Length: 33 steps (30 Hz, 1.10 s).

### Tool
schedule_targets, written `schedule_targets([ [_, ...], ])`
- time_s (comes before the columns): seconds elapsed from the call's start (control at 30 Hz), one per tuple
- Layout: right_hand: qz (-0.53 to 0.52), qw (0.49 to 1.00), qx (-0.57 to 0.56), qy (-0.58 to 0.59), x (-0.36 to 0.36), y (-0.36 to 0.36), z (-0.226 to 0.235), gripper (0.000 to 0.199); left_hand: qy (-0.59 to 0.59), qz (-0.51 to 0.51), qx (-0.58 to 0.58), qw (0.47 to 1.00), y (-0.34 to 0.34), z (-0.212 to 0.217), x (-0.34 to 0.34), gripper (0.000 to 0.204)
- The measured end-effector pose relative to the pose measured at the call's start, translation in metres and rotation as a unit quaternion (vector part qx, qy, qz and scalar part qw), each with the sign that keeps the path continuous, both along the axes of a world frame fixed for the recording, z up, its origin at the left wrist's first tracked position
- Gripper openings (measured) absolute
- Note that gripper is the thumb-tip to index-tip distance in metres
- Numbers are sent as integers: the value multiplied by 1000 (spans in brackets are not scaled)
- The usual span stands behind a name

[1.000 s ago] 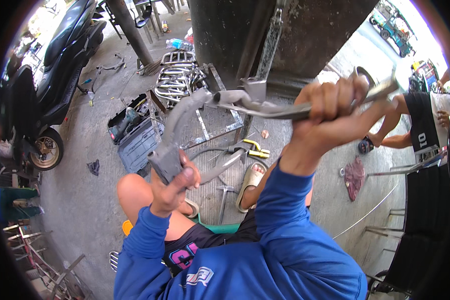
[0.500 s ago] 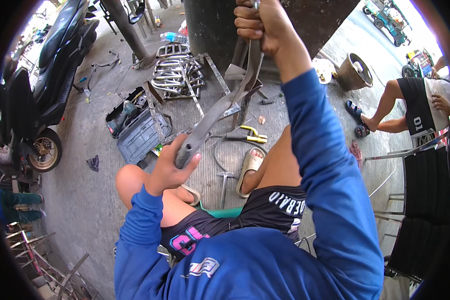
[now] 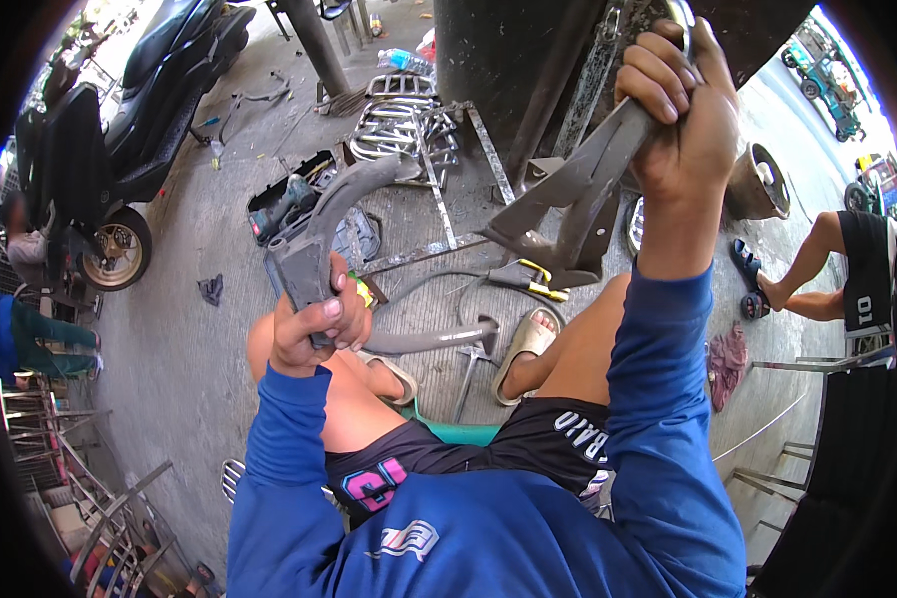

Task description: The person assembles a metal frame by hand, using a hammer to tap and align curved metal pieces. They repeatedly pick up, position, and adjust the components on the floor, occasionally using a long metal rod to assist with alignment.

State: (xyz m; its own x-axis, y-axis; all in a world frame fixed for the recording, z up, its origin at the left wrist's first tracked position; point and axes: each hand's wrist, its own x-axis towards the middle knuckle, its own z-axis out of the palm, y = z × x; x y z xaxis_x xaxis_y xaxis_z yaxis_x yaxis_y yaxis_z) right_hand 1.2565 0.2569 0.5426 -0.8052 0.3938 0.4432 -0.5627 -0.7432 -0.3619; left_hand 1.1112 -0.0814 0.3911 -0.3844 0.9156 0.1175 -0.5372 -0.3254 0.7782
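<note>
My left hand [image 3: 321,324] is closed around the flat, box-like part of a grey metal bracket with curved tubes [image 3: 314,261]. One tube arcs up and away; another runs right, above my lap. My right hand [image 3: 680,130], raised at the upper right, grips a grey angular metal bracket [image 3: 558,199] whose plates flare toward the middle. A shiny rounded metal end [image 3: 680,14] shows above its fingers. A gap is visible between the two metal parts; I cannot tell if they join elsewhere. Below them lie a yellow-handled welding electrode holder [image 3: 530,279] and a hammer [image 3: 468,381] near my feet.
An open toolbox [image 3: 361,239] with a power tool stands ahead left, beside chrome tube racks [image 3: 399,120] and a flat-bar metal frame [image 3: 490,149]. A motorbike [image 3: 120,189] is at left. A bucket [image 3: 757,184] and a seated person's leg [image 3: 812,259] are at right.
The grey metal has been turned and spread wider, so its curved tubes and flared plates now show. My right hand has moved right and lower; my left hand has shifted slightly left.
</note>
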Motion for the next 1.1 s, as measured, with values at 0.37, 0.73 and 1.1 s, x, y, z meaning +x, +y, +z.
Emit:
schedule_targets([
  [0.37,140,951,-227,-158,-45,81,-143,28,-59,-118,-134,982,5,-9,-4,39],
  [0.73,95,928,-260,-249,-52,74,-152,42,-56,-148,-232,960,16,-8,-8,45],
  [1.1,87,945,-193,-249,-49,63,-142,44,-52,-167,-248,953,21,-10,-3,46],
])
